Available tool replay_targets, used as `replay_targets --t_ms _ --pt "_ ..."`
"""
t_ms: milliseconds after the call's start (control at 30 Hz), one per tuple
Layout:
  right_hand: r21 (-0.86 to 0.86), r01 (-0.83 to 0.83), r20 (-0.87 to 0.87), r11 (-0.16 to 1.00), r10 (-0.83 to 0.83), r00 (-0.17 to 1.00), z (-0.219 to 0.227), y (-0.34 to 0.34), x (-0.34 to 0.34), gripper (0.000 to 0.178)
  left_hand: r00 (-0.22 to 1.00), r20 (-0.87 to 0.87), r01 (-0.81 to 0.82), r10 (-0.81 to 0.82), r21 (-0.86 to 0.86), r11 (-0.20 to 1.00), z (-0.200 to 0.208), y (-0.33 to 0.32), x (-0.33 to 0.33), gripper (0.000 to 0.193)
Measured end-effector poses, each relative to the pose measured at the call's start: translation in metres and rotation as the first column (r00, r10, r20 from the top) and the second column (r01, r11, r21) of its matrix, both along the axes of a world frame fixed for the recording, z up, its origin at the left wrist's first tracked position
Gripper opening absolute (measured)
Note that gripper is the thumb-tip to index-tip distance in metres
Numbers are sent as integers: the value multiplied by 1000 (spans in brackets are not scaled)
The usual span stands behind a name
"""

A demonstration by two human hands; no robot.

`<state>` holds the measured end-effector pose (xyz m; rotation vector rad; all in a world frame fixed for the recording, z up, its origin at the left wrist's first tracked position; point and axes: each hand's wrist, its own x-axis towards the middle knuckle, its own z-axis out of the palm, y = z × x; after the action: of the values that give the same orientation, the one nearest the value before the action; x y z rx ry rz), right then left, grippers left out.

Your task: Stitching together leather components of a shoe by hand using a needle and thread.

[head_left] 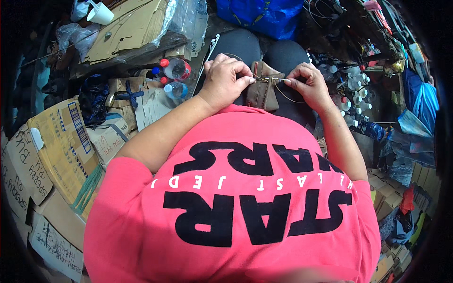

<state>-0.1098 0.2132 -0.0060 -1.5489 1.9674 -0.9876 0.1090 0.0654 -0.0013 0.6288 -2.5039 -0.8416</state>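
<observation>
A brown leather piece (263, 94) with stitches along its seam rests between my thighs; its exact kind is hard to make out. On its left, my left hand (225, 78) is closed in a pinch on a thin thread. My right hand (309, 84) pinches a thin pale strand at the other side, which could be thread or a needle. This strand (278, 79) runs taut across the top of the leather between my fingertips. Loose loops of thread (287, 98) curve out on both sides.
Plastic bottles (177, 69) lie close beyond my left forearm, and several more bottles (353, 85) stand right of my right hand. Cardboard boxes (61, 146) crowd the left. Flattened cardboard (127, 33) lies far left, near a white cup (100, 14). A blue bag (262, 16) sits ahead.
</observation>
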Motion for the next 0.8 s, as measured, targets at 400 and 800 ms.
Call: replay_targets --t_ms 400,800 --pt "0 34 -95 999 -34 995 -11 0 7 17 991 132 0 1 -2 1000 0 9 -12 11" --pt "55 1 -14 998 0 1000 -5 -13 10 18 994 100 38 -38 2 999 -1 14 -24 12"
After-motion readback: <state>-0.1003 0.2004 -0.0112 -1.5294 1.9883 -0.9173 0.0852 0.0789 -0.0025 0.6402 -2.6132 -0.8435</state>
